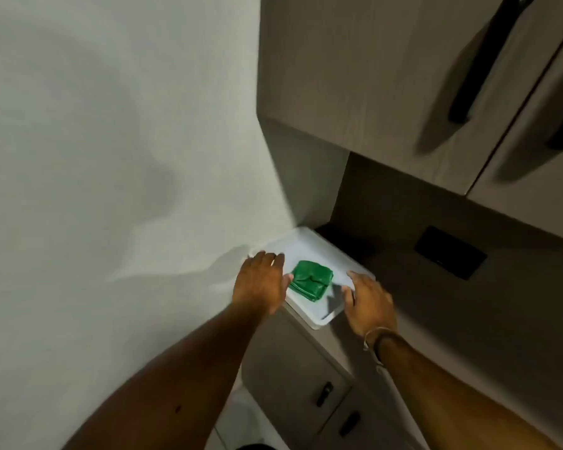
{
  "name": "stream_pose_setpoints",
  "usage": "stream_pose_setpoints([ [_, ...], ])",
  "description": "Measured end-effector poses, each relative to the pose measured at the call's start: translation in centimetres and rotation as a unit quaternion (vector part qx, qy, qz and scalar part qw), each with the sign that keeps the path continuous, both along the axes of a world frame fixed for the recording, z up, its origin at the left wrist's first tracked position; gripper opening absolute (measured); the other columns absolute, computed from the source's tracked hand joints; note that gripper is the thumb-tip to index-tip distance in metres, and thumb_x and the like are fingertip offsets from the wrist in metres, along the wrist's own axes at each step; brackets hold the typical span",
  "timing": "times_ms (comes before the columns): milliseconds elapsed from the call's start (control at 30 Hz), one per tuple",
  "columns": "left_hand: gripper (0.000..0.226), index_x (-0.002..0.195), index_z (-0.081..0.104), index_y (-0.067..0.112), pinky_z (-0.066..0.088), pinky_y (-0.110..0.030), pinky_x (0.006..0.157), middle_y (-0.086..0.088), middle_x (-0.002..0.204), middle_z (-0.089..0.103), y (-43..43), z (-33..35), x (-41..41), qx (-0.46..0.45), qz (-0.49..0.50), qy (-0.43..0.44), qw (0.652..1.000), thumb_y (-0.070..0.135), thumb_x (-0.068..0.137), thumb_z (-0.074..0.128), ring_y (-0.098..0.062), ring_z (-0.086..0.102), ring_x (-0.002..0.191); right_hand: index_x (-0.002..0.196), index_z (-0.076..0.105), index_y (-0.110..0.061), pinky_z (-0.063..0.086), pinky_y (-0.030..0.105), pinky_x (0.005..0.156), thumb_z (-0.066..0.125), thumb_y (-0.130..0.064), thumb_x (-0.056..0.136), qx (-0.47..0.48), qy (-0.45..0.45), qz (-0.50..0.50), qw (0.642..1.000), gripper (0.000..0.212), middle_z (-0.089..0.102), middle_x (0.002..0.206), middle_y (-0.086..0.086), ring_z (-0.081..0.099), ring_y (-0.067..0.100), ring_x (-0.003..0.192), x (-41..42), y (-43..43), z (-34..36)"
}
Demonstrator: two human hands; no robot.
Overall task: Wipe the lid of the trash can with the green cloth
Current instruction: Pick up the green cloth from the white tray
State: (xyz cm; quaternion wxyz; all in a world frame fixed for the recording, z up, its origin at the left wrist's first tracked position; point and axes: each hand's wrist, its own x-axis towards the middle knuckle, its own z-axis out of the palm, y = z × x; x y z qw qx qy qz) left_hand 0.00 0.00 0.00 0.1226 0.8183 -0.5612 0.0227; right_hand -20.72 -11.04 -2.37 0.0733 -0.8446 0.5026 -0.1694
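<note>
A: Sitting folded on the white tray (309, 246), the green cloth (311, 280), roughly at the tray's center. Resting there probably as a pickup spot, kept off the desk (436, 306) itself.

B: And the hands?

A: Flanking the cloth. Left hand (260, 280) at 9 o'clock of it, fingers spread over the tray's near-left edge, thumb just touching or nearly touching the fold; hard to say which. Right hand (369, 303) at 3 o'clock, fingers loose and parted over the tray's right rim. Each grip lying open, holding nothing.

B: Reaching for the cloth, or steadying the tray?

A: Judging by the pose, either; not gripping the cloth yet, so the wiping not yet begun.

B: The trash can lid?

A: Not clearly showing. Only a dark sliver at 6 o'clock along the bottom edge, too little to name.

B: Surroundings?

A: Tray sitting in the desk's corner against a plain white wall (111, 157). Wood-grain upper cabinets (371, 76) with black handles hanging at 1 o'clock, lower cabinet doors (293, 368) below, a dark socket plate (450, 253) at 3 o'clock.
</note>
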Motion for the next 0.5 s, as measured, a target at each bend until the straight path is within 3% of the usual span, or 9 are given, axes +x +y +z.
stream_pose_setpoints([
  [100, 0.035, 0.128, 0.057, 0.012, 0.053, -0.05, 0.097, -0.015, 0.128, 0.065, -6.7, -1.9, 0.6, 0.029, -0.015, 0.021, 0.999, 0.038, 0.107, 0.048, -0.036, 0.061, 0.118, 0.122, 0.069, -0.033, 0.046, 0.046, 0.101, 0.052, -0.035, 0.104, 0.02, 0.014, 0.003, 1.0, 0.025, 0.073, 0.123, -0.003, 0.065, 0.023, 0.119, 2.8, -5.5, -1.1],
  [200, 0.034, 0.13, 0.056, 0.009, 0.049, -0.048, 0.1, -0.018, 0.135, 0.062, -12.7, -4.1, 1.3, 0.101, 0.031, 0.103, 0.989, 0.031, 0.104, 0.054, -0.039, 0.058, 0.125, 0.102, 0.074, -0.031, 0.04, 0.044, 0.096, 0.057, -0.041, 0.099, 0.099, 0.058, -0.005, 0.993, 0.02, 0.076, 0.106, -0.003, 0.068, 0.025, 0.109, 6.5, -9.6, -1.4],
  [267, 0.046, 0.136, 0.054, 0.009, 0.049, -0.045, 0.1, -0.019, 0.139, 0.06, -15.6, -5.5, 2.3, 0.158, 0.077, 0.165, 0.97, 0.032, 0.097, 0.064, -0.039, 0.057, 0.129, 0.108, 0.075, -0.032, 0.033, 0.05, 0.108, 0.06, -0.045, 0.097, 0.129, 0.129, 0.022, 0.983, 0.024, 0.076, 0.113, -0.002, 0.065, 0.027, 0.117, 8.4, -11.4, -1.7],
  [367, 0.069, 0.139, 0.056, 0.008, 0.05, -0.039, 0.087, -0.017, 0.136, 0.062, -18.3, -6.8, 3.8, 0.237, 0.1, 0.189, 0.948, 0.042, 0.085, 0.081, -0.036, 0.063, 0.119, 0.134, 0.066, -0.029, 0.023, 0.06, 0.12, 0.065, -0.049, 0.096, 0.152, 0.23, 0.053, 0.96, 0.043, 0.069, 0.134, 0.005, 0.053, 0.034, 0.137, 10.0, -13.6, -2.4],
  [433, 0.077, 0.138, 0.057, 0.008, 0.048, -0.038, 0.08, -0.017, 0.134, 0.064, -19.5, -7.6, 4.3, 0.259, 0.103, 0.196, 0.94, 0.046, 0.079, 0.088, -0.034, 0.063, 0.108, 0.145, 0.058, -0.024, 0.021, 0.061, 0.123, 0.068, -0.048, 0.095, 0.179, 0.25, 0.048, 0.95, 0.056, 0.06, 0.146, 0.008, 0.041, 0.037, 0.147, 10.6, -14.9, -3.6],
  [500, 0.08, 0.138, 0.057, 0.007, 0.049, -0.038, 0.079, -0.02, 0.129, 0.064, -20.1, -8.2, 4.7, 0.262, 0.115, 0.214, 0.934, 0.045, 0.076, 0.09, -0.036, 0.065, 0.113, 0.146, 0.057, -0.021, 0.025, 0.06, 0.122, 0.074, -0.044, 0.091, 0.217, 0.227, 0.042, 0.949, 0.062, 0.058, 0.149, 0.01, 0.041, 0.037, 0.148, 10.9, -15.9, -4.3],
])
